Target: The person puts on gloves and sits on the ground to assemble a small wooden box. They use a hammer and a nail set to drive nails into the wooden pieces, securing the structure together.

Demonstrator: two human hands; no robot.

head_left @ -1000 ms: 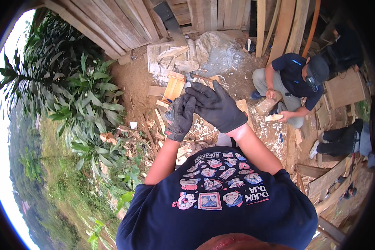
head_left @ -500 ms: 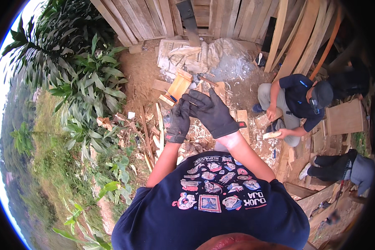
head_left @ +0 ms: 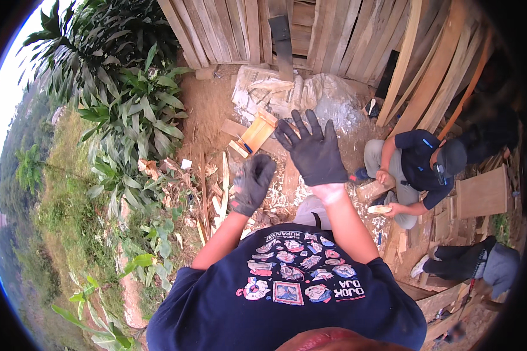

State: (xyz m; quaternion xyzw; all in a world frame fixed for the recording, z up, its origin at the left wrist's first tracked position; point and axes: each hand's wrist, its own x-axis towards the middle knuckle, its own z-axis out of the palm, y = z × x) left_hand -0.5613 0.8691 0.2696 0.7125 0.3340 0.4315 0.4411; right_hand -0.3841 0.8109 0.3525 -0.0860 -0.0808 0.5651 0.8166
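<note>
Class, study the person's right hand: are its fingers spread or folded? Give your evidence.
Spread: the gloved right hand has its fingers fanned apart, with clear gaps between the tips.

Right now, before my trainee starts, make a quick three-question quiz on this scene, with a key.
1. True or false: the left hand and the right hand both wear dark gloves.
2. Multiple choice: which hand is spread open?
A) Left
B) Right
C) Neither
3. Short answer: what does the co-worker in the dark cap hold?

Key: 1. True. 2. B. 3. A pale piece of wood.
</note>
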